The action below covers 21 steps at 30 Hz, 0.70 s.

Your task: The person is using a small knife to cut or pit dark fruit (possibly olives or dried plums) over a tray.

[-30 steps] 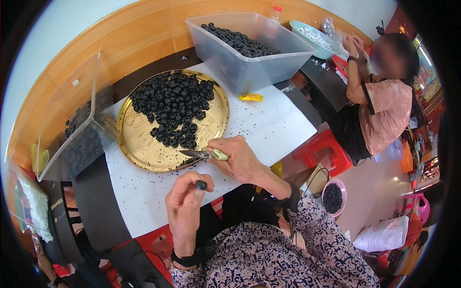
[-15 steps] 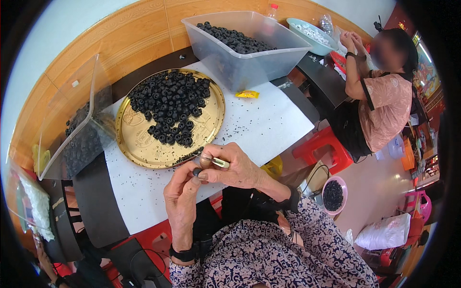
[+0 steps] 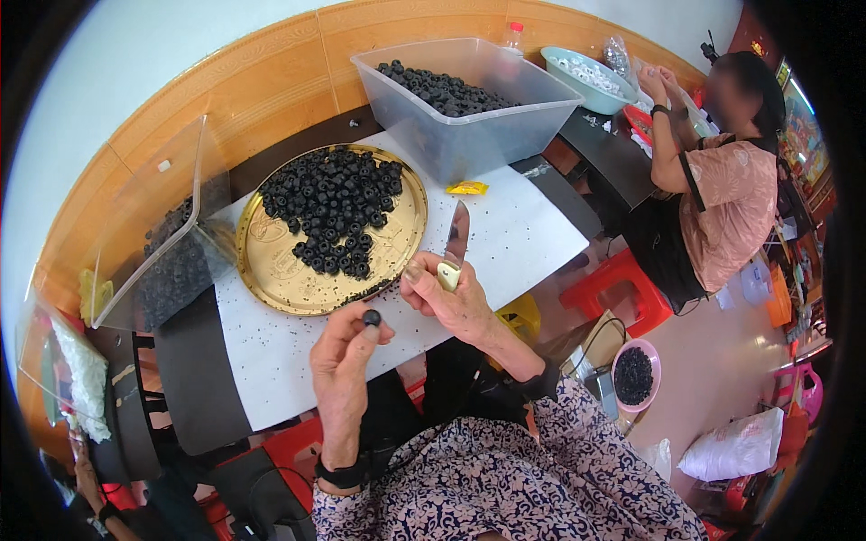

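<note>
Between the thumb and fingers of my left hand (image 3: 347,352) is a small round black rubber part (image 3: 372,317). My right hand (image 3: 456,302) grips a knife (image 3: 457,236) by its pale handle, the blade pointing up and away from me. The hands are apart, above the near edge of a white sheet (image 3: 505,225). Just beyond them a round gold tray (image 3: 271,270) lies on the sheet. Heaped on its far side are many black ring-like rubber parts (image 3: 329,198), and small black scraps lie along its near rim.
Behind the tray stands a large clear bin (image 3: 487,135) of black parts; another clear bin (image 3: 194,234) is at the left. A yellow wrapper (image 3: 466,188) lies on the sheet. To the right a co-worker (image 3: 722,180) sits near a red stool (image 3: 616,293). A pink basin (image 3: 656,370) holds black bits.
My right hand has moved away from my left, and the knife's blade has swung upright. The black part stays in my left fingers. The view has shifted slightly.
</note>
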Available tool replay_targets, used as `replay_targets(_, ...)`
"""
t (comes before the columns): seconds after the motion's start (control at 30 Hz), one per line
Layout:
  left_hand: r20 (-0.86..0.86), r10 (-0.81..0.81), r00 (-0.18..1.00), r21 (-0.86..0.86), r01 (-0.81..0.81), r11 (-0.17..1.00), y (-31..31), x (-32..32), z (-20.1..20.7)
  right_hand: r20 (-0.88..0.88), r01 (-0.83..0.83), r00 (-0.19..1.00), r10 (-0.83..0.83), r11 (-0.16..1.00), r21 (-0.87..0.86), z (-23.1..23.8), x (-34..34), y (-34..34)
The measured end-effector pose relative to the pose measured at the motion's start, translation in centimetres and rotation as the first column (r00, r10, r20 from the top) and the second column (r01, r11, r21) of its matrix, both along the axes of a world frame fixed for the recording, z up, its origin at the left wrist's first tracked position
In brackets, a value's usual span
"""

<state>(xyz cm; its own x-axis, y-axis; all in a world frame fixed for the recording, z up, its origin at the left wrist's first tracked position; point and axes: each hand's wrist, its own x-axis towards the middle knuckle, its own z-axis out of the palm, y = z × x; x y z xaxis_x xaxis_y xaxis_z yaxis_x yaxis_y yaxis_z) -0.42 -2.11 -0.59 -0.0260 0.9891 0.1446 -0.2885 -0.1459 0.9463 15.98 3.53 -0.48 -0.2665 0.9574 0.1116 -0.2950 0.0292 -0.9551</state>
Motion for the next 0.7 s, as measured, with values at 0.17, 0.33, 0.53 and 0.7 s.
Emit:
replay_targets(0.17, -0.242, 0.338, 0.91, 0.254, -0.276, 0.927, 1.0, -4.8, 5.2, 0.036, 0.006, 0.999, -0.011, 0.992, 0.124, -0.2, 0.1, 0.1)
replay_targets(0.33, -0.467, 0.716, 0.519, 0.523, -0.491, 0.697, 5.2, -11.0, 12.2, 0.013, -0.001, 1.0, 0.0, 0.992, 0.124, -0.7, 0.0, 0.2)
replay_targets(0.53, -0.774, 0.633, 0.031, 0.596, -0.302, 0.744, 12.1, -20.9, 9.9, 0.082, -0.001, 0.997, -0.013, 0.985, 0.173, -0.2, -0.1, -0.2)
replay_targets(0.7, -0.578, 0.816, -0.021, 0.801, -0.205, 0.562, 9.0, -13.8, 9.4, 0.098, -0.01, 0.995, 0.003, 0.997, 0.076, 0.1, 0.6, 0.4)
